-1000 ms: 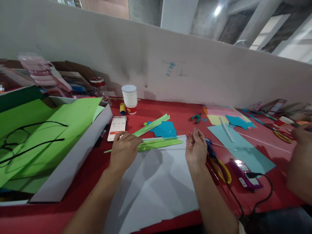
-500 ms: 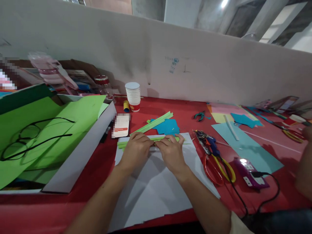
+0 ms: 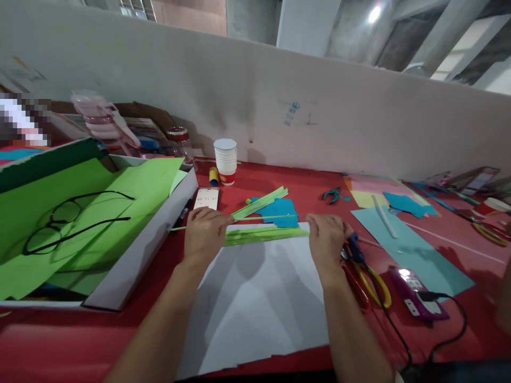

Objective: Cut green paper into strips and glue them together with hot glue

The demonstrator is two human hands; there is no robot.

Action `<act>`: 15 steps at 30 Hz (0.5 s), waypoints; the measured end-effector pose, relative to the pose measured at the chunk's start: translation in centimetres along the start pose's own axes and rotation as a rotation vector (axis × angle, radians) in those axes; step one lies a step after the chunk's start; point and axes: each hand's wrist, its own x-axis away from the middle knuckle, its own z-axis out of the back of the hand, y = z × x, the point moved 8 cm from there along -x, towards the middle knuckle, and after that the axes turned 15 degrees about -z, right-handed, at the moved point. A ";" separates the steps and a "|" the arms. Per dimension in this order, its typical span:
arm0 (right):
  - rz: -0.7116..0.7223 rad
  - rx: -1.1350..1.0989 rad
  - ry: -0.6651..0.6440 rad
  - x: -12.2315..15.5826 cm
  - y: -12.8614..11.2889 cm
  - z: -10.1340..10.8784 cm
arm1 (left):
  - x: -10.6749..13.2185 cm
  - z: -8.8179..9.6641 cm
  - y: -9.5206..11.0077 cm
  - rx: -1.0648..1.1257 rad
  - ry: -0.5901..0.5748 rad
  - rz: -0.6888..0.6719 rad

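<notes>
My left hand [image 3: 205, 234] is closed on a thin green paper strip [image 3: 265, 217]; the strip sticks out on both sides of the fist, its longer part pointing right. Level with it, my right hand [image 3: 328, 239] has its thumb and fingers pressed together just past the strip's right end. What those fingers hold, if anything, is hidden. Between my hands, several flat green strips [image 3: 263, 235] lie along the far edge of the white paper [image 3: 263, 303]. Behind them a second bundle of green strips [image 3: 271, 198] rests on blue paper pieces [image 3: 281, 210].
At left stands a box [image 3: 143, 260] with green sheets and eyeglasses [image 3: 59, 218]. Paper cups [image 3: 226, 159] and a phone [image 3: 207, 197] are behind. Pliers [image 3: 373, 284], a purple power strip [image 3: 417, 295] with a cable, light-blue paper [image 3: 423, 255] and teal cutters [image 3: 331, 196] lie right.
My hands have moved apart, left hand leftward and right hand rightward, off the strips on the paper. The left one now carries a single thin strip. The view has shifted slightly.
</notes>
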 end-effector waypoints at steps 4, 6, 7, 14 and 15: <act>0.005 -0.100 0.008 0.3 -0.5 0.1 | -0.2 -0.6 2.2 0.012 0.014 -0.082; 0.138 -0.114 -0.130 1.3 -2.3 -1.0 | -0.3 -0.8 3.3 0.020 0.029 -0.133; 0.203 -0.099 -0.192 1.9 -3.2 -1.6 | -0.4 -0.8 3.6 0.022 0.036 -0.149; 0.273 0.053 -0.296 3.8 -4.8 -4.1 | 0.0 -2.7 3.3 0.071 -0.126 -0.126; 0.259 0.079 -0.318 3.8 -4.5 -4.5 | 0.1 -3.2 3.2 0.091 -0.172 -0.106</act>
